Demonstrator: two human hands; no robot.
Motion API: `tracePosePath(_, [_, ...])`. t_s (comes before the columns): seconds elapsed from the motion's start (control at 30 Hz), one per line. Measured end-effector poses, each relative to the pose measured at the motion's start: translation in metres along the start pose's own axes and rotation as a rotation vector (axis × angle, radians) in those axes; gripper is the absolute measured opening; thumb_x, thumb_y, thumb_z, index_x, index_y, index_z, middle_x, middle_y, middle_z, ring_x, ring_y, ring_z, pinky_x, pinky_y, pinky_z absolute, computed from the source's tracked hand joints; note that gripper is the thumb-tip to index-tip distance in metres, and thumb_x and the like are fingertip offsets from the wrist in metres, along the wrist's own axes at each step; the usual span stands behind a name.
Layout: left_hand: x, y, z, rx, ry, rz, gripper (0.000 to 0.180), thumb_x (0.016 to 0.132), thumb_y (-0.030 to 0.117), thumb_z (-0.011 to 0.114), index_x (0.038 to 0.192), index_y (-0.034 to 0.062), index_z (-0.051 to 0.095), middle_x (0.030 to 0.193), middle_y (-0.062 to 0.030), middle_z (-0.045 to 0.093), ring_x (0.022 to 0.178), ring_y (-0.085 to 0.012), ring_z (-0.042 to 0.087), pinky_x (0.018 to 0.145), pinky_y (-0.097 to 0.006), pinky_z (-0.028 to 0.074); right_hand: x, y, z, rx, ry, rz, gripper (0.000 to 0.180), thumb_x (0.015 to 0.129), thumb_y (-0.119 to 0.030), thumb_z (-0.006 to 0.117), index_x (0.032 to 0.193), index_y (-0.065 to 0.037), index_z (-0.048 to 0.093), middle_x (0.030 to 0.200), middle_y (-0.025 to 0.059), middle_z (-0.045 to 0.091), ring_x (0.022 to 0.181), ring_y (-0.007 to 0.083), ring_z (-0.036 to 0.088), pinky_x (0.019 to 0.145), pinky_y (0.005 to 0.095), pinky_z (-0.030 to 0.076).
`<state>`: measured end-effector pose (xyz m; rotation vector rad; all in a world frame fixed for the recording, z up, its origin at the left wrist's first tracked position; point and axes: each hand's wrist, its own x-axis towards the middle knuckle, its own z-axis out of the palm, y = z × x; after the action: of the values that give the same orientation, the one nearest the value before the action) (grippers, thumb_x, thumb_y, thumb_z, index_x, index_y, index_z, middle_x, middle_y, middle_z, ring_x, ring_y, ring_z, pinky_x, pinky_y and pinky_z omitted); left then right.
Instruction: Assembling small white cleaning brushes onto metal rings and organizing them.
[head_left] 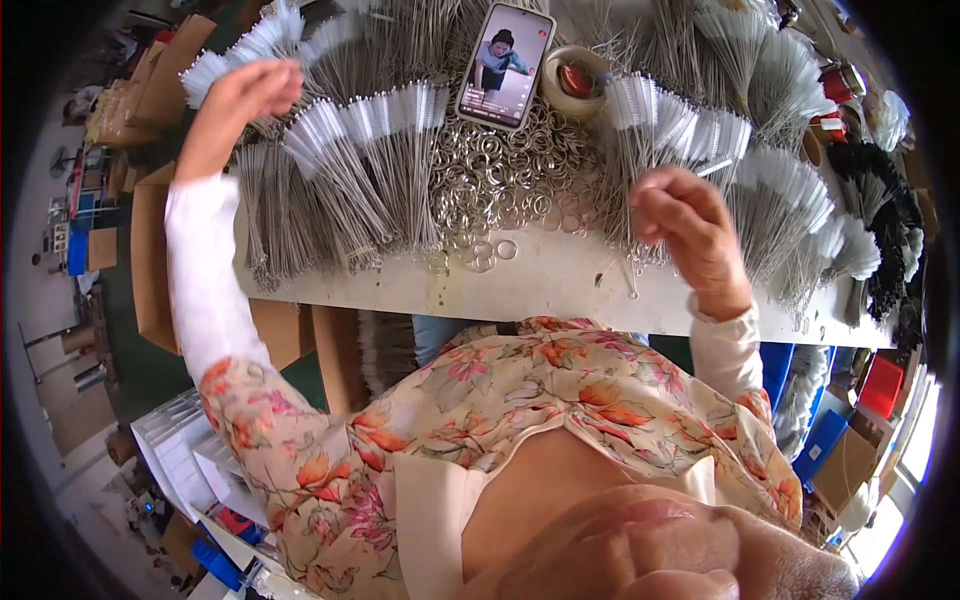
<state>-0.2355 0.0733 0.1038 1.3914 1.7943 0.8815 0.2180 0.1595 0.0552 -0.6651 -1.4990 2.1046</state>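
Observation:
My left hand [255,90] is raised at the far left, fingers bunched together over white-bristled wire brushes [265,40]; whatever it may hold is hidden. On the right, my right hand [690,225] has its fingers curled in beside a bundle of wire brushes [640,110]. I cannot make out what is between those fingers. One white brush tip [715,165] shows just above that hand. Between the hands lies a heap of silver split rings [510,165], a few of them loose toward me. More brush bundles [345,190] lie left of the heap, their wire stems pointing toward me.
A phone [507,65] playing a video stands behind the rings, next to a round tub [575,85] with something red inside. Black-bristled brushes [880,200] lie at the far right. A cardboard box [155,260] stands left of the table [560,280].

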Motion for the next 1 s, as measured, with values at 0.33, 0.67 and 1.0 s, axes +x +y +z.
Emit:
tracePosePath(0.33, [0.174, -0.156, 0.005, 0.478, 0.114, -0.573, 0.025, 0.077, 0.021, 0.067, 0.078, -0.0034, 0.062, 0.066, -0.0085, 0.062, 0.048, -0.0174, 0.059, 0.036, -0.031, 0.045, 0.051, -0.087, -0.097, -0.775, 0.164, -0.3, 0.023, 0.089, -0.022, 0.054, 0.095, -0.001, 0.062, 0.068, 0.001, 0.052, 0.055, 0.0056, 0.046, 0.049, 0.0198, 0.037])
tracePosePath(0.67, [0.16, -0.132, -0.013, -0.061, 0.151, -0.68, 0.018, 0.084, 0.018, 0.059, 0.096, 0.0053, 0.055, 0.084, -0.007, 0.062, 0.074, -0.0194, 0.062, 0.058, -0.029, 0.049, 0.269, -0.032, -0.168, -1.133, 0.245, 0.242, 0.016, 0.077, -0.012, 0.06, 0.066, -0.004, 0.067, 0.055, 0.0075, 0.061, 0.052, 0.0144, 0.061, 0.047, 0.0263, 0.05])
tracePosePath(1.0, [0.2, -0.027, 0.058, 0.069, 0.112, -0.132, 0.032, 0.078, 0.036, 0.067, 0.088, 0.0057, 0.065, 0.066, 0.0009, 0.052, 0.039, -0.0045, 0.032, 0.035, -0.022, 0.022, 0.313, 0.012, -0.23, -2.239, -0.148, -0.717, 0.013, 0.074, -0.019, 0.064, 0.067, -0.01, 0.067, 0.056, 0.007, 0.06, 0.054, 0.0174, 0.059, 0.054, 0.035, 0.048])
